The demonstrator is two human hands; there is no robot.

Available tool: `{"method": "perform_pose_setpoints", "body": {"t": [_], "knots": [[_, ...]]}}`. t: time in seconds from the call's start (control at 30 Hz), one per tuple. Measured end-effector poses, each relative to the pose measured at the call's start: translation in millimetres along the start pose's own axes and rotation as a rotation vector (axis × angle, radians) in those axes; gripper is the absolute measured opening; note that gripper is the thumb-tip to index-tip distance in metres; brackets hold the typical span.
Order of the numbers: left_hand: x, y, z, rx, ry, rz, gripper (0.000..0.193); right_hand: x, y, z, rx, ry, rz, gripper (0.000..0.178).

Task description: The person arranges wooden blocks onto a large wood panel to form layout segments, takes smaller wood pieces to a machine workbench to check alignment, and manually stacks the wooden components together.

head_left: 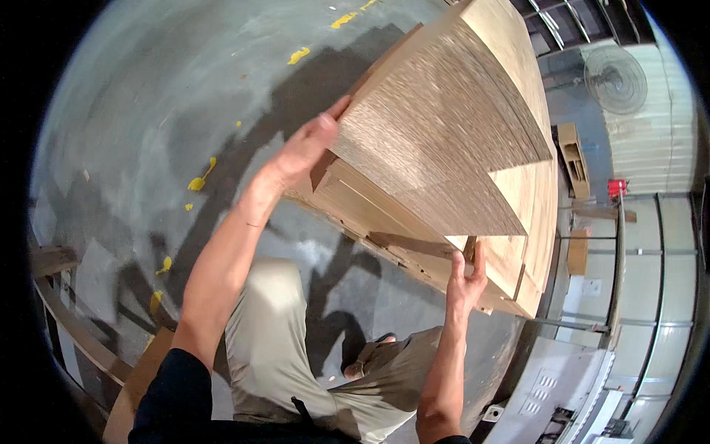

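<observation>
Gripping the boards [436, 148] at both edges — left hand [307, 152] high, right hand [466, 277] low, well apart — I'd judge it best to keep the stack square between them.

Far end of the fanned stack of thin grey-brown wood veneer sheets [444, 140] cut off by the top edge. Palm and thumb of right hand [466, 277] hidden behind the sheets' near corner; left hand [303, 152] fingertips tucked behind the stack edge. Small red object [617, 187] by the pale corrugated metal wall [651, 140] too small to identify.
</observation>
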State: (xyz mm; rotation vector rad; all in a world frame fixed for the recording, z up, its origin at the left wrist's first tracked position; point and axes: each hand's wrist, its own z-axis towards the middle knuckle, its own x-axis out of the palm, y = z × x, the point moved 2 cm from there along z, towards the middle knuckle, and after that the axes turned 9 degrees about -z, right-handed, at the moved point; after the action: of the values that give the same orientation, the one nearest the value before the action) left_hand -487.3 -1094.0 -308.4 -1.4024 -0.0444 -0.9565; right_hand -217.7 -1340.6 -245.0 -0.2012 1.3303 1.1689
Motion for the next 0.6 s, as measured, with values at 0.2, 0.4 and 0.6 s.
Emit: {"method": "perform_pose_setpoints", "body": {"t": [0.2, 0.4, 0.6], "knots": [[19, -40, 9, 0.093, 0.161, 0.075, 0.1, 6, 40, 8, -0.161, 0.048, 0.258, 0.05], [37, -59, 2, -0.004, 0.075, 0.244, 0.095, 32, 55, 6, -0.027, 0.112, 0.367, 0.024], [37, -57, 3, -0.008, 0.068, 0.315, 0.092, 30, 46, 6, -0.017, 0.113, 0.31, 0.03]]}}
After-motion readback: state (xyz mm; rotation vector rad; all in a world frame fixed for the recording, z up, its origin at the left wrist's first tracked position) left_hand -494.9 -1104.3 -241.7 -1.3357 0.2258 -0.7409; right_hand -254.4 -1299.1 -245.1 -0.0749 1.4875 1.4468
